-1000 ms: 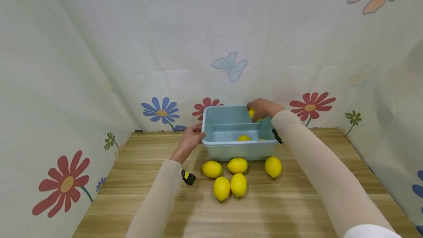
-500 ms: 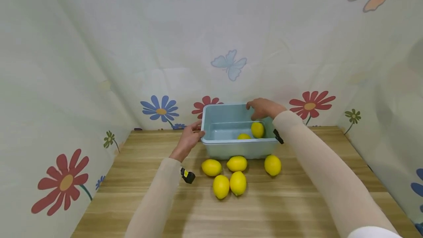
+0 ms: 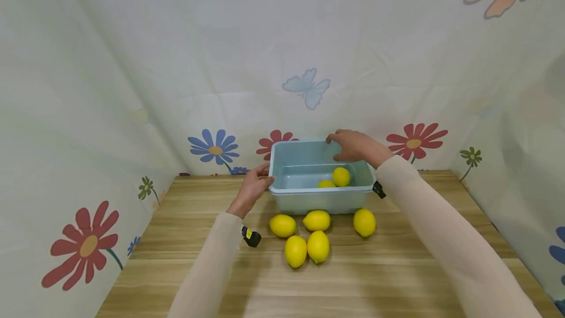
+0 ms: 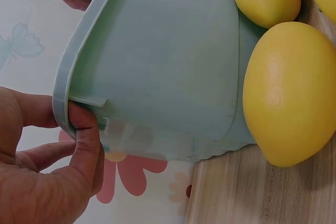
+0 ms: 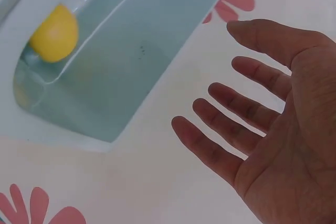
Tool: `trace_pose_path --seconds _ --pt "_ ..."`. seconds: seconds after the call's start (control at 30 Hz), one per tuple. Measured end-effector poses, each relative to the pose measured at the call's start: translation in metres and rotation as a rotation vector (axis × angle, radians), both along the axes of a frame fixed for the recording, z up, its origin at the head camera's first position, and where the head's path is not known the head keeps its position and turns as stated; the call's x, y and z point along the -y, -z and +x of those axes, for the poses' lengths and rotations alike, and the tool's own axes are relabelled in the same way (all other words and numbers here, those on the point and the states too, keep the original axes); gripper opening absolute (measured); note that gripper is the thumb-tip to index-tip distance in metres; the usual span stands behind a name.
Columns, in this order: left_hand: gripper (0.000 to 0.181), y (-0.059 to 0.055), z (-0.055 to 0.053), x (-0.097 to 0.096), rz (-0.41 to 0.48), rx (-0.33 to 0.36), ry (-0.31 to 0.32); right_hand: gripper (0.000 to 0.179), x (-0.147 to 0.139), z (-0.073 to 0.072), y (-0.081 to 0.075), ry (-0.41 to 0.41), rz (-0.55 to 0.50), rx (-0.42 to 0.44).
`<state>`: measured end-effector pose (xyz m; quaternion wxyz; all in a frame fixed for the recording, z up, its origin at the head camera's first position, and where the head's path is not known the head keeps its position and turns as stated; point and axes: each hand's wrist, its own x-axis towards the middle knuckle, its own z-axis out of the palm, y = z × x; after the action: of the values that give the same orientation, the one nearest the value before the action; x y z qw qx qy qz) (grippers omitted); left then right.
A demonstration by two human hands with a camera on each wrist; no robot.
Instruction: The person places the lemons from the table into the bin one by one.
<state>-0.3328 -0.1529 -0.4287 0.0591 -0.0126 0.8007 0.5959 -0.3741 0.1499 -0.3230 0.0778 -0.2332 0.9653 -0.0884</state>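
Note:
A light blue plastic basin [image 3: 322, 204] stands at the back of the table in the head view. My left hand [image 3: 251, 190] holds its left rim; in the left wrist view the fingers and thumb [image 4: 86, 145] pinch the edge at a corner. Over the basin's back right rim hovers my right hand [image 3: 357, 147], holding nothing, and the right wrist view has its fingers [image 5: 236, 108] spread and loosely bent. Inside the basin, a round-looking lemon [image 3: 341, 177] lies near the right side, beside another lemon [image 3: 326, 184] partly hidden by the front rim.
Several lemons lie on the wooden table [image 3: 353, 278] before the basin: one lemon [image 3: 364, 223] apart at the right, others grouped left of it, such as this lemon [image 3: 295, 251]. A flower-printed cloth [image 3: 238, 107] hangs close behind.
My right hand has let go of a lemon, which dropped into the basin and rolled slightly left. That hand has then lifted a little. My left hand stays on the rim.

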Motion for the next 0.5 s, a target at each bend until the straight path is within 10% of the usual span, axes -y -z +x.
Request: trace_pose_path --seconds 0.5 --pt "0.053 0.002 -0.001 -0.001 -0.008 -0.021 0.004 0.052 0.002 0.042 -0.005 -0.072 -0.096 -0.134"
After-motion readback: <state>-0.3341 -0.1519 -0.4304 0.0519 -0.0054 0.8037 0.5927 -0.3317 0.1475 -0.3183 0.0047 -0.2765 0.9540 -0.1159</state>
